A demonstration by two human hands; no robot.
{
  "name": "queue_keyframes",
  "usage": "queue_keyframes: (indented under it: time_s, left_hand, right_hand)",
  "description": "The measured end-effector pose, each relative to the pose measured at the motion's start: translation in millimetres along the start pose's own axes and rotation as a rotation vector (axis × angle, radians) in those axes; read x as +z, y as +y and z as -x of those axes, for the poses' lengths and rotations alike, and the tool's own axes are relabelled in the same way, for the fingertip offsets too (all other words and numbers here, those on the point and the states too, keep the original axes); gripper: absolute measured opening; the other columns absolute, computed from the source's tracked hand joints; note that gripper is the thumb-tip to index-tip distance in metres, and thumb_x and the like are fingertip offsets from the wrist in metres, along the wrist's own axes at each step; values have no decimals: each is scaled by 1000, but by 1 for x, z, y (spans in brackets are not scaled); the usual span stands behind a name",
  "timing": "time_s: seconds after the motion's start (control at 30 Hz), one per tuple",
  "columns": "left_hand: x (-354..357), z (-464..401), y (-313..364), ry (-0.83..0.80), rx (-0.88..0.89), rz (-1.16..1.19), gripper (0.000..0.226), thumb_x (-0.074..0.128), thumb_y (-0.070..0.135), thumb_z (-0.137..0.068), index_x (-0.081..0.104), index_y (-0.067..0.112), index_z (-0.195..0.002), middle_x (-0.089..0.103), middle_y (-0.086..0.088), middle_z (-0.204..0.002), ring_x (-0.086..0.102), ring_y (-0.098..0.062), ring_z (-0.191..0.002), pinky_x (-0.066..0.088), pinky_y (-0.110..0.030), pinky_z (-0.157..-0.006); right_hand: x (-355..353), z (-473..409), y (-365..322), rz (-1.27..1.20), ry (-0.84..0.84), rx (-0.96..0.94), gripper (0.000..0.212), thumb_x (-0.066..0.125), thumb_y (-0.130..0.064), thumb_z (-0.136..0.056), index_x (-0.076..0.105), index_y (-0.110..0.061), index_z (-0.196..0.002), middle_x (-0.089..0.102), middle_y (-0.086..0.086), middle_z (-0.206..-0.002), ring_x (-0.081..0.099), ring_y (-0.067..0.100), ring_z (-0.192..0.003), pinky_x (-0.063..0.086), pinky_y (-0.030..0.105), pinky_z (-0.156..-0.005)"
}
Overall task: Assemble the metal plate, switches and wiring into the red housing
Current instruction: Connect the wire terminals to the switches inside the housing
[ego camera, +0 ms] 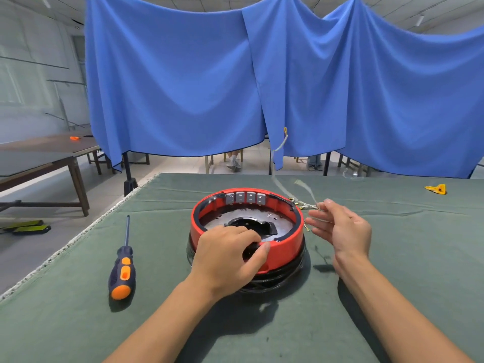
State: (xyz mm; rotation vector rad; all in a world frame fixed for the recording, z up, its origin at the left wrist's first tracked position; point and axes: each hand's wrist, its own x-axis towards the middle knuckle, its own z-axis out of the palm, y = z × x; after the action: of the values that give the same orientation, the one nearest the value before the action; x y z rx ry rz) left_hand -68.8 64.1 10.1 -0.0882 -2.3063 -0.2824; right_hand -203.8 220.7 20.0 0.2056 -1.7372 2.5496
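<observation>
— Red round plastic housing sits mid-table on the green cloth, over a coil of black cable. How far along are you?

— Partway, by my reading. The grey round metal plate already lies inside your housing, and four grey switches stand in a row along the far wall. The wiring is left: the thin pale wires with small metal terminals hang outside the rim on the right, not yet joined to the switches.

— And your hands?

— Your left hand grips the near rim, fingers curled over it, thumb on the outside. Your right hand hovers just beside the housing, fingers loose and spread; a pale strand blurs at your fingertips, and I cannot tell whether you pinch it.

— Anything in the way?

— Little. The black-and-orange screwdriver lies to your left, well apart. A small yellow scrap rests at the far right. The loose wires may snag on the rim.
</observation>
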Motion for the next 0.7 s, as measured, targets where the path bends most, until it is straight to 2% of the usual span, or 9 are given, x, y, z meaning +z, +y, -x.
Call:
queue_keyframes:
  time_s: [0.17, 0.27, 0.37, 0.47, 0.53, 0.63, 0.7]
  left_hand:
    - [-2, -1, 1, 0, -13, 22, 39, 43, 43, -88, 74, 22, -77, 71, 11, -72, 65, -9, -66, 50, -29, -59]
    - [-2, -2, 0, 60, -61, 99, 38, 42, 37, -90, 71, 17, -75, 70, 8, -72, 64, -12, -68, 50, -33, -60]
    - [-3, -4, -4, 157, -126, 126, 40, 42, 34, -89, 65, 11, -66, 64, 4, -65, 56, -18, -68, 47, -37, -62]
    - [-7, -6, -15, 215, -251, 179, 38, 45, 35, -87, 67, 11, -66, 64, 6, -67, 52, -17, -78, 43, -34, -74]
    - [-10, -7, -24, 233, -388, 224, 33, 46, 35, -85, 67, 15, -71, 64, 9, -74, 49, -12, -85, 40, -33, -79]
    - [-10, -7, -41, 181, -538, 265, 28, 45, 37, -80, 64, 17, -74, 62, 9, -80, 50, -12, -89, 39, -31, -78]
    - [-9, -4, -49, 97, -559, 265, 30, 44, 35, -77, 63, 13, -70, 63, 7, -81, 51, -11, -94, 38, -29, -77]
  right_hand:
    - [4, 0, -4, -30, -22, -43, 11, 72, -11, -82, 68, -9, -72, 72, 7, -62, 71, 17, -59, 55, 21, -51]
    - [6, 1, -4, -70, -3, -35, 10, 72, -4, -81, 64, -7, -74, 69, 5, -58, 69, 16, -54, 55, 21, -50]
    - [6, 1, -7, -133, 37, -9, 21, 65, 7, -82, 54, -10, -79, 66, 7, -57, 66, 15, -48, 54, 22, -47]
    - [5, 1, -12, -213, 52, 47, 30, 61, 11, -82, 45, -14, -87, 65, 8, -57, 64, 14, -44, 55, 24, -47]
    - [6, 3, -15, -225, 18, 94, 25, 59, 10, -85, 49, -13, -89, 66, 8, -58, 64, 13, -46, 54, 23, -46]
    - [8, 7, -17, -163, -84, 145, 16, 55, 8, -88, 58, -7, -83, 68, 4, -55, 66, 13, -48, 55, 21, -47]
    - [11, 10, -18, -122, -113, 134, 15, 56, 6, -89, 59, -7, -81, 68, 3, -55, 67, 13, -49, 55, 21, -47]
